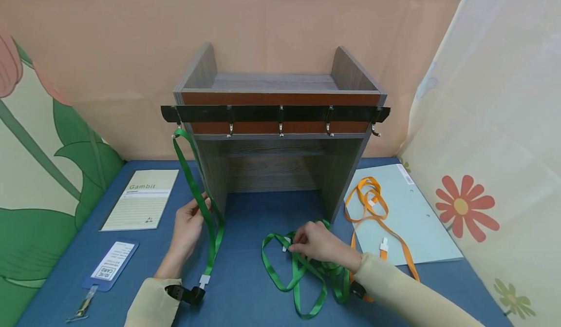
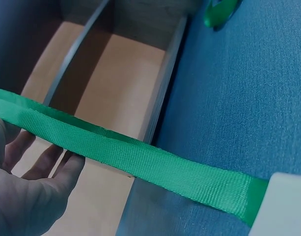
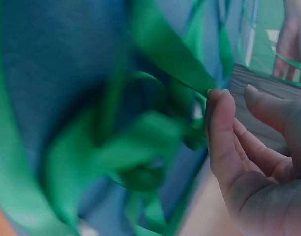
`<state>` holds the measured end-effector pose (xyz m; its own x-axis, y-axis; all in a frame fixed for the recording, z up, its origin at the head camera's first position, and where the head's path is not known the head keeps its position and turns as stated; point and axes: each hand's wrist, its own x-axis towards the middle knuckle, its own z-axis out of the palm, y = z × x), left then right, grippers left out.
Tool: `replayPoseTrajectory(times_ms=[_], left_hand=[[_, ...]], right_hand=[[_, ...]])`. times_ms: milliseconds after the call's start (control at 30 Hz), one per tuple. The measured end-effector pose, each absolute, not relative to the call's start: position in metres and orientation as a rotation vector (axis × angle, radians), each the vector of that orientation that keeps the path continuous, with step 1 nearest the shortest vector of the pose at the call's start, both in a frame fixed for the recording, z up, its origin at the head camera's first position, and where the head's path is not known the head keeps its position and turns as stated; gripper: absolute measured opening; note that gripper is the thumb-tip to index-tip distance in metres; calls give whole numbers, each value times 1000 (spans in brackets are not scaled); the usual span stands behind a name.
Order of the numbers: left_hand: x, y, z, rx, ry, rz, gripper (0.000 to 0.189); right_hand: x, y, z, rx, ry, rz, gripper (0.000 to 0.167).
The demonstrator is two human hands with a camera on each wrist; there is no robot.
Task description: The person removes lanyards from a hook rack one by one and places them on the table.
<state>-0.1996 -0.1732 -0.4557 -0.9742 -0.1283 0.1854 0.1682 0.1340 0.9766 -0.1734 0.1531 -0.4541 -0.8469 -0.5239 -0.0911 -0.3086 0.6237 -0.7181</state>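
Observation:
A green lanyard (image 1: 193, 185) hangs in a loop from the leftmost hook of a black hook rail (image 1: 258, 113). My left hand (image 1: 189, 220) is beside this loop; in the left wrist view its loosely bent fingers (image 2: 67, 172) lie by the strap (image 2: 140, 157). A white clip (image 1: 204, 280) ends the lanyard near the table. On the blue cloth, my right hand (image 1: 317, 241) is over a tangle of green lanyards (image 1: 302, 273). In the right wrist view a fingertip touches a green strap (image 3: 175, 54), while the thumb stands apart from the fingers.
A grey wooden shelf (image 1: 210, 166) carries the rail; its other hooks hold nothing. At left lie a Gambit notepad (image 1: 142, 200) and a blue ID card holder (image 1: 111, 263) with a metal clip. An orange lanyard (image 1: 370, 210) lies on a pale blue folder (image 1: 407, 220) at right.

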Motion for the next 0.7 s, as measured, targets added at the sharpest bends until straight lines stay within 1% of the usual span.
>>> replayPoseTrajectory(times_ms=[200,467,700], left_hand=[[-200,-173,-455,-30,-2186,-1942,44],[-201,-174,-458,-48,-2183,-1927,42],[-202,-174,-458,-28,-2191,-1919,44]], right_hand=[[-183,143,-419,-756,2577,-1101,11],[-196,109,-361,-956,2686,-1199,15],[-212,73,-334,-1120,2690,-1410,20]])
